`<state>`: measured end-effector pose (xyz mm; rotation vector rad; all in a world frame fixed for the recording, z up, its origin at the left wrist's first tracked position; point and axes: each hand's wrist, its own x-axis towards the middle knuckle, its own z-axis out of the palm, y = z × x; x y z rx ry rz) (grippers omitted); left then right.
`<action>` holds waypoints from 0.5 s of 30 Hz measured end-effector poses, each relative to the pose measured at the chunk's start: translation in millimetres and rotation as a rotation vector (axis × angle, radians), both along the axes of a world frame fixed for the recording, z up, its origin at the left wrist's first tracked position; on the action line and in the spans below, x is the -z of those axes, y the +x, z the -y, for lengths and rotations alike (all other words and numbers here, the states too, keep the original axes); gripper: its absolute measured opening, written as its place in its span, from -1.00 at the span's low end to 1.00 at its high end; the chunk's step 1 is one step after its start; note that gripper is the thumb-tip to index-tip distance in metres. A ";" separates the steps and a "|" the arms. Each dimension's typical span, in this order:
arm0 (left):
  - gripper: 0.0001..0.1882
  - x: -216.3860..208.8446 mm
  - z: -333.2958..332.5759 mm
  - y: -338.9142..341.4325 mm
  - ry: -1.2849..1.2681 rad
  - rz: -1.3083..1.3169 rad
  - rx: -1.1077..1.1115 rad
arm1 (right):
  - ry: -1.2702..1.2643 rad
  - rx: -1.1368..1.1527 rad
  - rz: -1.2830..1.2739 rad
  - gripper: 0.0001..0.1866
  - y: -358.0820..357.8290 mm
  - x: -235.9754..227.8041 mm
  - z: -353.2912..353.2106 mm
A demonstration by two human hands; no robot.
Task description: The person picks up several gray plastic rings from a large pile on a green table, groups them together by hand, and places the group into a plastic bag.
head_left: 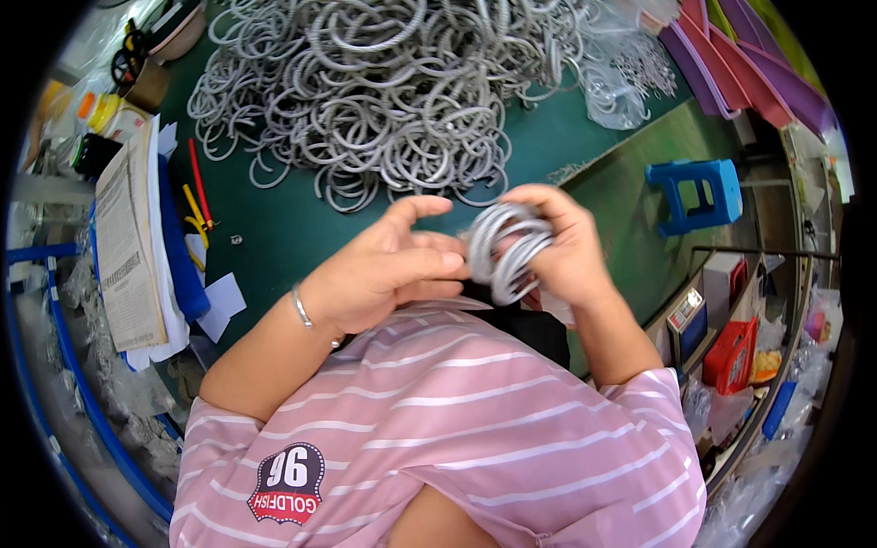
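My right hand [571, 242] grips a small bundle of grey metal rings [498, 251], coiled one against another near the table's front edge. Just left of the bundle is my left hand [393, 260], its fingers apart and the fingertips close to the rings. Whether those fingertips touch the bundle I cannot tell. Beyond both hands lies a large tangled heap of similar grey rings [384, 100], spread over the dark green table [265, 224].
Papers in a blue folder [137, 247], a red pen [199, 183] and yellow-handled pliers [195, 219] lie at the left. A plastic bag of small metal parts [630, 82] sits far right, beside pink and purple bins [722, 64]. A blue stool [694, 196] stands on the floor.
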<state>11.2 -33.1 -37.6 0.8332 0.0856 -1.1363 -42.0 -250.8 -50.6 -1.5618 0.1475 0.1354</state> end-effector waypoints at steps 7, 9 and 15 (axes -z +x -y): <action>-0.65 16.7 -2.8 5.5 0.066 0.096 -0.029 | -0.513 -0.031 -0.480 -0.65 -19.0 49.4 113.8; -0.66 17.0 -1.0 6.6 0.070 0.109 0.001 | -0.934 -0.044 -0.426 -0.63 -36.0 108.8 130.4; -0.71 20.7 -10.0 4.4 0.240 0.299 -0.136 | -1.375 0.207 0.053 -0.60 -41.7 169.6 129.3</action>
